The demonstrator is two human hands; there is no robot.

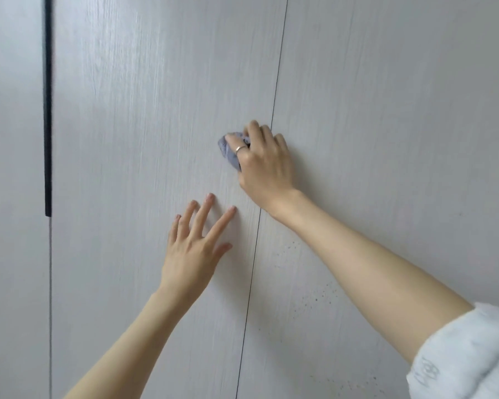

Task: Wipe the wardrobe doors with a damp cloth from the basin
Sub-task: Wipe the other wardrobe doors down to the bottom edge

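Grey-blue cloth [230, 149] sits bunched in her right hand [264, 159], gripped and pressed against the pale wardrobe door [144, 110] beside the seam. Her left hand [195, 246] lies flat below, fingers spread, holding nothing.

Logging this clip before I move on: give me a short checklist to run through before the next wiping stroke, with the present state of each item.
1. Cloth held: ok. The right hand grips the bunched grey cloth.
2. Cloth against the door: ok. It is pressed to the middle door, just left of the seam.
3. Bracing hand out of the way: ok. The left hand lies flat and open on the same door, below the cloth.
4. Cloth damp: cannot tell.
5. Right door clean: not ok. Dark specks dot the right door low down.
6. Basin within reach: cannot tell, it is out of view.
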